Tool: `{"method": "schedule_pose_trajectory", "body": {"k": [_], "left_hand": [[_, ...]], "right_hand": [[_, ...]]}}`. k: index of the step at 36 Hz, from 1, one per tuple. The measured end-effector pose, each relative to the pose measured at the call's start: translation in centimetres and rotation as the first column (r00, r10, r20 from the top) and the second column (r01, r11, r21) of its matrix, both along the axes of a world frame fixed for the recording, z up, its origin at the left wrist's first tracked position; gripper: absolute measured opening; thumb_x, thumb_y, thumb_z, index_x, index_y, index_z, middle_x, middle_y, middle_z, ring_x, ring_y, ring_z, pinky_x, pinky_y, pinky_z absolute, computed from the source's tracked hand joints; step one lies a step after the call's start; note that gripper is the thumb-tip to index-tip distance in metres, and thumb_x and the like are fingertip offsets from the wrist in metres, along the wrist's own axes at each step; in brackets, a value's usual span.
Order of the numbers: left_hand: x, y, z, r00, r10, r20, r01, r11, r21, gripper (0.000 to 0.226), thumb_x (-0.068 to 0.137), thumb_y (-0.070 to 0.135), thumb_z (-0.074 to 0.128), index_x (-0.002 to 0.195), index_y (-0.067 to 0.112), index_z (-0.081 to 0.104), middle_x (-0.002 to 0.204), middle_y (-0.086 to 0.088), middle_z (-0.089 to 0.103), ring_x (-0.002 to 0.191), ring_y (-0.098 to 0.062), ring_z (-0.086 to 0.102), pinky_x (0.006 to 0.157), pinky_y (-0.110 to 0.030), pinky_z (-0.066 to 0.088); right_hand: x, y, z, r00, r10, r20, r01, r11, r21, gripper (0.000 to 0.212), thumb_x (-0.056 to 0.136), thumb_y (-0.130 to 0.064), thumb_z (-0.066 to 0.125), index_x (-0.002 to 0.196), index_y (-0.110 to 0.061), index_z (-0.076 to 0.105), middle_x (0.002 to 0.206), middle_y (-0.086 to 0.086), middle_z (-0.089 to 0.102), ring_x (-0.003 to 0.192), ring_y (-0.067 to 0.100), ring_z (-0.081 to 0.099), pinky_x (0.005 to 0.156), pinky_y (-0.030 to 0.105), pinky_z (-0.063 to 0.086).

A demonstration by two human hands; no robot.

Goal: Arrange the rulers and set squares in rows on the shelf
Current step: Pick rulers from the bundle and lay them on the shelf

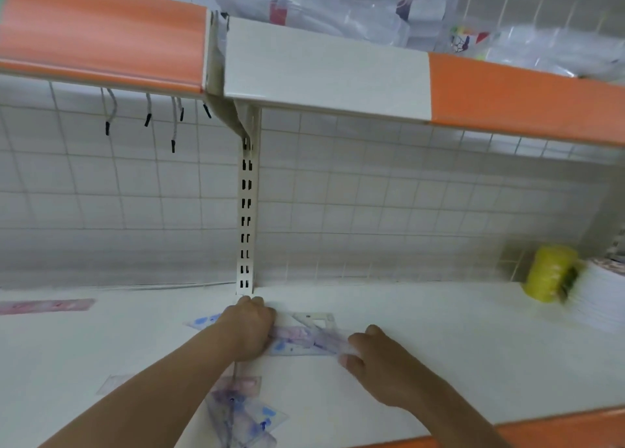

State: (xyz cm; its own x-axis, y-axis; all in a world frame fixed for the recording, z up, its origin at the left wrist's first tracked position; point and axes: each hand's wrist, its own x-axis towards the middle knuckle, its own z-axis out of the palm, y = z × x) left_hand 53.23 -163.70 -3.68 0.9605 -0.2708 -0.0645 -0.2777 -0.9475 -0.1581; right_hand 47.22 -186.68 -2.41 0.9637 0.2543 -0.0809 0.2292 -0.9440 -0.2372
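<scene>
- Fingers point(252, 302) of the left hand point(248, 332) bend down over the left end of a clear printed ruler point(304, 341). Whether they clamp it or only press on it I cannot tell.
- The right hand point(375, 363) meets the ruler's other end with its fingertips point(353, 342). Its thumb is lifted clear, so this looks like a nudge, not a pinch.
- That ruler lies on the white shelf point(439, 346) in front of the slotted upright point(246, 217), overlapping a pale set square point(314, 320) just behind it.
- Risk: the pieces are slick and overlap, so an uneven push from one end could skew the ruler or drag the set square out of line.
- Risk: a forearm crosses above the loose heap point(240, 410) at the shelf's front edge (a careless sweep could tip pieces off).
- Hard to make out: motion blur smears the right fingertips. How many pieces lie under the left hand is hidden, and the heap runs out of view below.
</scene>
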Motion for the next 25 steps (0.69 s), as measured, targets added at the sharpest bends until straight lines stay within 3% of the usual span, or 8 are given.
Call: {"method": "schedule_pose_trajectory", "body": {"k": [7, 16, 25], "left_hand": [[-0.3, 0.5, 0.3, 0.997, -0.05, 0.061, 0.049, 0.998, 0.028, 0.029, 0.097, 0.025, 0.042, 0.118, 0.011, 0.055, 0.122, -0.011, 0.051, 0.114, -0.027, 0.048, 0.091, -0.037, 0.043], [-1.9, 0.8, 2.0, 0.997, -0.064, 0.033, 0.065, 0.997, -0.04, 0.023, 0.093, 0.007, 0.042, 0.113, 0.005, 0.054, 0.118, -0.013, 0.052, 0.107, -0.028, 0.055, 0.086, -0.034, 0.044], [-4.1, 1.9, 3.0, 0.999, -0.029, 0.018, 0.03, 0.998, -0.048, 0.027, 0.095, 0.005, 0.038, 0.115, 0.003, 0.055, 0.121, -0.016, 0.052, 0.108, -0.031, 0.055, 0.087, -0.034, 0.042]], "right_hand": [[-0.3, 0.4, 0.2, 0.997, -0.045, 0.065, 0.033, 0.985, 0.171, 0.033, 0.097, -0.04, 0.044, 0.122, -0.018, 0.041, 0.12, 0.005, 0.055, 0.104, 0.022, 0.057, 0.086, 0.033, 0.045], [0.3, 1.0, 0.7, 0.963, -0.035, 0.268, 0.04, 0.999, -0.016, 0.036, 0.095, -0.04, 0.046, 0.129, -0.029, 0.044, 0.121, -0.004, 0.051, 0.111, 0.017, 0.049, 0.095, 0.031, 0.037], [-0.1, 2.2, 1.1, 0.962, 0.029, 0.271, -0.03, 1.0, 0.0, 0.042, 0.093, -0.041, 0.051, 0.134, -0.031, 0.045, 0.12, -0.004, 0.05, 0.113, 0.016, 0.048, 0.094, 0.028, 0.036]]}}
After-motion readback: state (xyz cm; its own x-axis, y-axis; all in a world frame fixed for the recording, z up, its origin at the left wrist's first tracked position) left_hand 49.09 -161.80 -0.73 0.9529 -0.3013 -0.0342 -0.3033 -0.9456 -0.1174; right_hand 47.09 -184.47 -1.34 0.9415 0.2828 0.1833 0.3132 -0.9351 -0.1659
